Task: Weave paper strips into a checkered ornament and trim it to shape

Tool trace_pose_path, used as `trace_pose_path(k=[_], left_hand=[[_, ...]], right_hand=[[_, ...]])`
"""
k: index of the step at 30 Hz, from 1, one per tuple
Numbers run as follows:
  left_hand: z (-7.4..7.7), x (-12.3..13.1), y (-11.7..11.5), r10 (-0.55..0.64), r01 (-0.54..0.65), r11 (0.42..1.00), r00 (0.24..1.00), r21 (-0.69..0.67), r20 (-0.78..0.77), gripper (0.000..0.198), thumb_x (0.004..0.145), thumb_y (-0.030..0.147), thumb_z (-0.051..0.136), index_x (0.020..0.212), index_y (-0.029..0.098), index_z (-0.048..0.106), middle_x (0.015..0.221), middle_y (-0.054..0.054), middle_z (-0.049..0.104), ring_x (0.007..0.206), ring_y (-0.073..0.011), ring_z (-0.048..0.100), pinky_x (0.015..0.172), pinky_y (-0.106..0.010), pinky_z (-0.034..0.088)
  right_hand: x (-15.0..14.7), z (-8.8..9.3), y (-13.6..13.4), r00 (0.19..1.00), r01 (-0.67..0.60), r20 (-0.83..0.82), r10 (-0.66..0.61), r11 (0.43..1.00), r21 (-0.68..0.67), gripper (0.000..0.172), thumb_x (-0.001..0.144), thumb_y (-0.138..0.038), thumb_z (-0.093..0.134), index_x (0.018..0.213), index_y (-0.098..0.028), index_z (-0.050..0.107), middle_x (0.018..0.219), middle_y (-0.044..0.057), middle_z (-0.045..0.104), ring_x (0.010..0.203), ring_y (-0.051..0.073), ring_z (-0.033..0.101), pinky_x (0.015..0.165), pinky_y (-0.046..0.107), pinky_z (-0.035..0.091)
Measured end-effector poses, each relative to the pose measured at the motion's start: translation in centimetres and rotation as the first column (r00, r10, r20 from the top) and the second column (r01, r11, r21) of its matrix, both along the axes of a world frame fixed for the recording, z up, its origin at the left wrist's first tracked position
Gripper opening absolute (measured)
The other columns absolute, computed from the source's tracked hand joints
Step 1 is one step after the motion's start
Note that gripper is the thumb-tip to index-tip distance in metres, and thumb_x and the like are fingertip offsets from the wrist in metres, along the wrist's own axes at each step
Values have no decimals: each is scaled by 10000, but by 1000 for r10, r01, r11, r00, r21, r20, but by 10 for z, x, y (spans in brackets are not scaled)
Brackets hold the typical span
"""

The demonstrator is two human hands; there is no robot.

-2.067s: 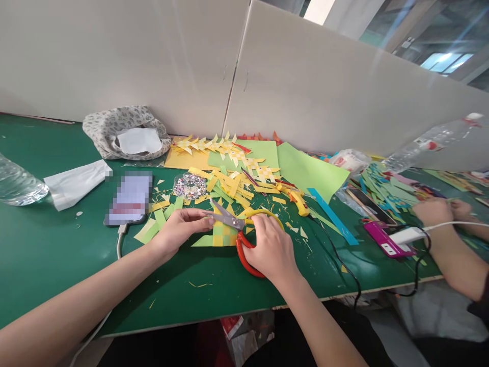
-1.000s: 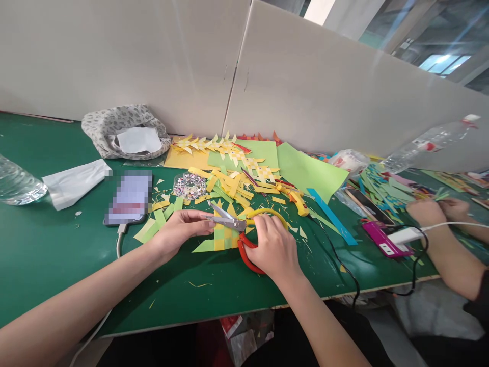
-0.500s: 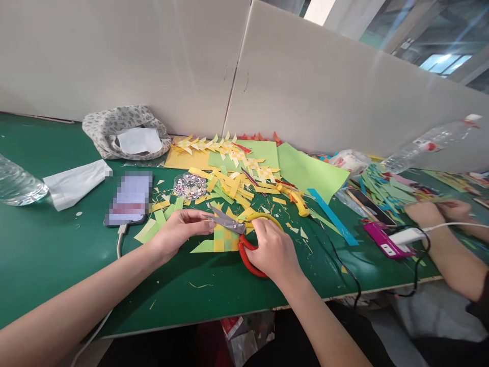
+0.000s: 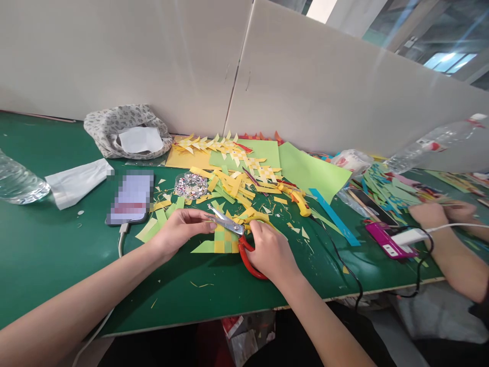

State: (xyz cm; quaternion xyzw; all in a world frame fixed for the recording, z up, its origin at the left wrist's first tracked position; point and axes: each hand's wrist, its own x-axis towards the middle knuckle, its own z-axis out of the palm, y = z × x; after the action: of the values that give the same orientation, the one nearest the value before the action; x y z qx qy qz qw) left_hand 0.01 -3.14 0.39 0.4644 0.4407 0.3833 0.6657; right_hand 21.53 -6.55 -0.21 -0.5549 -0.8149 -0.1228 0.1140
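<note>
My right hand [image 4: 273, 250] grips scissors [image 4: 229, 223] with one red and one yellow handle. Their metal blades point left, slightly apart at the tips. My left hand [image 4: 183, 232] is closed in a pinch right by the blade ends; what its fingertips hold is too small to make out. Beneath the scissors lies a woven piece of green and yellow paper strips [image 4: 225, 245], partly covered by the blades and my hand. Loose yellow paper strips [image 4: 235, 186] are heaped just behind.
A glue gun [image 4: 298, 199], a blue strip [image 4: 334, 216] and a tray of small gems [image 4: 191, 184] lie behind my hands. At left are a phone [image 4: 132, 199] on a cable and a water bottle [image 4: 19, 178]. A magenta power strip [image 4: 389, 240] sits beside another person's hands [image 4: 428, 215].
The scissors have tilted slightly and their handles look closer together. Both my hands stay in nearly the same place, and the view has shifted a little.
</note>
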Motion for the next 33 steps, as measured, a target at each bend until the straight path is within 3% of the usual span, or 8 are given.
trace_pose_path(k=[11, 16, 19, 24, 29, 33], left_hand=[[-2, -1, 2, 14, -13, 999, 1000, -45, 16, 163, 559, 268, 784, 669, 182, 700, 701, -17, 699, 661, -135, 620, 722, -262, 492], [-2, -1, 4, 35, -27, 988, 998, -153, 50, 258, 542, 279, 801, 761, 175, 715, 740, -26, 715, 700, -138, 649, 795, -283, 506], [-3, -1, 5, 57, -47, 980, 997, -192, 50, 263, 528, 279, 809, 752, 176, 719, 734, -23, 718, 690, -132, 654, 794, -272, 511], [-3, 1, 3, 41, -37, 988, 999, -148, 26, 237, 552, 267, 795, 764, 182, 731, 717, -25, 717, 687, -131, 644, 780, -264, 506], [0, 1, -1, -34, 34, 997, 999, -65, 3, 213, 592, 272, 770, 785, 188, 737, 777, -34, 724, 718, -138, 624, 759, -255, 486], [0, 0, -1, -22, 24, 999, 999, -36, 38, 174, 591, 283, 772, 736, 196, 731, 745, -11, 713, 684, -119, 605, 734, -239, 481]], right_hand=[[1, -4, 2, 999, -18, -37, 20, 999, 39, 119, 785, -262, 430, 696, -182, 435, 569, 17, 524, 535, 152, 516, 469, 244, 297], [5, -1, 4, 985, 105, -141, -98, 994, 40, 187, 790, -353, 446, 728, -179, 475, 575, 11, 514, 502, 142, 485, 447, 242, 276], [8, 6, 3, 975, 162, -163, -148, 984, 78, 257, 786, -432, 468, 789, -175, 485, 654, 32, 537, 584, 167, 516, 458, 247, 287], [3, 11, -3, 993, 84, -88, -78, 994, 63, 246, 739, -388, 523, 854, -178, 463, 790, 56, 567, 779, 215, 537, 536, 265, 335], [-5, 8, -3, 994, 107, -22, -108, 993, -43, 186, 713, -319, 513, 808, -190, 418, 740, 44, 547, 728, 208, 524, 481, 259, 275], [-8, 5, -1, 991, 109, -63, -114, 990, -88, 166, 715, -296, 494, 801, -196, 393, 717, 32, 543, 693, 195, 528, 475, 254, 269]])
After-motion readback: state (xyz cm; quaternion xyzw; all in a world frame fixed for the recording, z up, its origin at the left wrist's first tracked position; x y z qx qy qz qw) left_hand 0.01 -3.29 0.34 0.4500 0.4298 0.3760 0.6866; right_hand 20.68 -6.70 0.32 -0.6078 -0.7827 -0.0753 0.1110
